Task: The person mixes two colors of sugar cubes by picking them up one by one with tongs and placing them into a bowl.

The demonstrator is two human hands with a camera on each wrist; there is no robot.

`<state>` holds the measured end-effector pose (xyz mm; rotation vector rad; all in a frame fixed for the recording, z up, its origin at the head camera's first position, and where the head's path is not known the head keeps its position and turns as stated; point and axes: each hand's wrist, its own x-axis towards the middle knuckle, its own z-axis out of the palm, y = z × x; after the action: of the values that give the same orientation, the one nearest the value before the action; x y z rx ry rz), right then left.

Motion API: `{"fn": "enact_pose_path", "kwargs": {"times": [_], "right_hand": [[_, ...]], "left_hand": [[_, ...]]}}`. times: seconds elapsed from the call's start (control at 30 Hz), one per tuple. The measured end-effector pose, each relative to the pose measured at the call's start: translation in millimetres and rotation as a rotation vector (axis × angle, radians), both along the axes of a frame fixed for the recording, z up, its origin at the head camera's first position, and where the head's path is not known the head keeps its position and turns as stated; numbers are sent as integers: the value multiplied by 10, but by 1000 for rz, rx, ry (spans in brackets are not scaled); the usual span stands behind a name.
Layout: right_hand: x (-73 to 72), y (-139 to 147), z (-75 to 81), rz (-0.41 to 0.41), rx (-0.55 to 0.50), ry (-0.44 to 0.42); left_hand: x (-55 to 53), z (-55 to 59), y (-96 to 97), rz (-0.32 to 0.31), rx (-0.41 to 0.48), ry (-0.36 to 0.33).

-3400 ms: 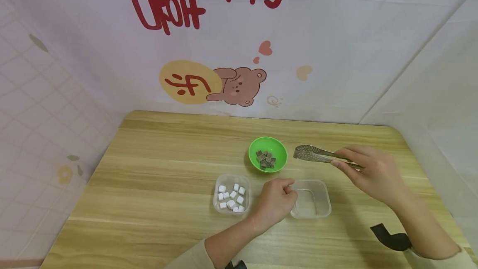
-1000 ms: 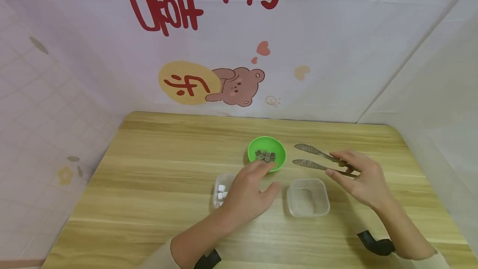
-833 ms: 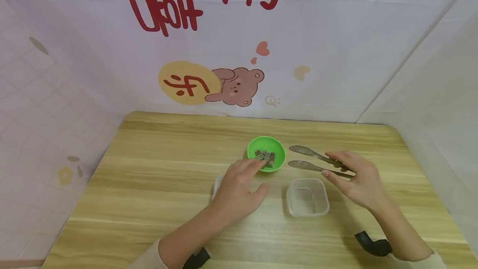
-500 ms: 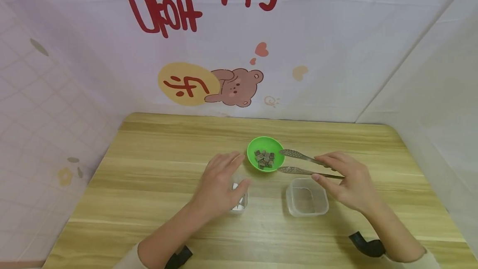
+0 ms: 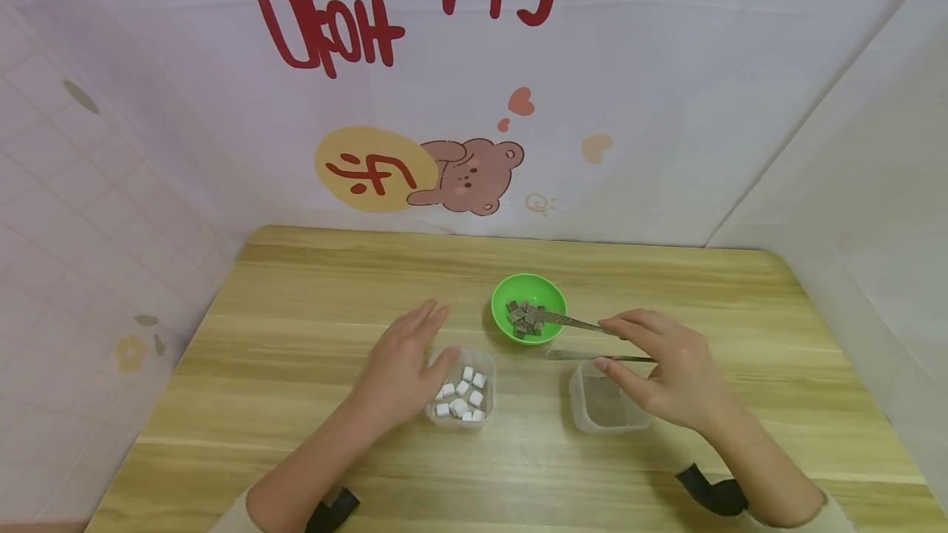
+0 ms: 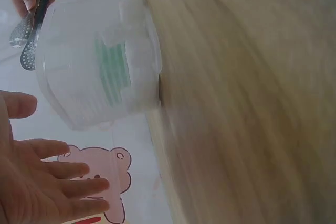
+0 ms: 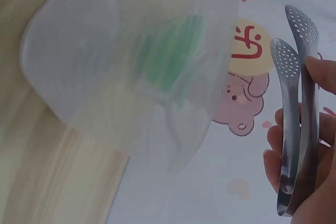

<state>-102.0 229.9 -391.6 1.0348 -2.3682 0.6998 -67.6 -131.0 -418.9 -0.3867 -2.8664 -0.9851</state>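
My right hand (image 5: pixel 677 368) grips a pair of metal tongs (image 5: pixel 581 322), arms spread. The far arm's tip overlaps the grey-brown cubes (image 5: pixel 522 323) inside the green bowl (image 5: pixel 530 288); the near arm's tip lies right of the bowl, over the edge of a clear container (image 5: pixel 603 422) with no cubes visible in it. Perforated tips show on the tongs (image 6: pixel 30 40) in the left wrist view, and nothing sits between them. Fingers extended, my left hand (image 5: pixel 396 373) hovers at the left side of another clear container (image 5: pixel 492 393), which holds several white cubes (image 5: pixel 459 407), and partly covers it.
Everything stands on a wood-grain table (image 5: pixel 333 270). Behind it hangs a white cloth backdrop (image 5: pixel 637 81) with a printed bear and red characters, and more cloth walls flank both sides.
The tongs moved left from beside the green bowl to over it, their arms spreading from nearly together. My left hand drew away leftward from the right container, past the white cubes.
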Motion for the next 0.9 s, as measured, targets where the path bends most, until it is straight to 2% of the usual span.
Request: {"fn": "enact_pose_path", "kwargs": {"times": [0.17,0.33,0.67,0.9], "right_hand": [[21,-108,20,32,21,0],[23,-238,22,77,49,14],[-33,-494,26,135,135,81],[-48,-635,111,157,204,75]], "left_hand": [[-33,16,-27,5,-28,-126],[-63,41,-17,17,-20,-213],[-133,142,-41,65,58,-295],[-173,183,-68,48,22,-326]]}}
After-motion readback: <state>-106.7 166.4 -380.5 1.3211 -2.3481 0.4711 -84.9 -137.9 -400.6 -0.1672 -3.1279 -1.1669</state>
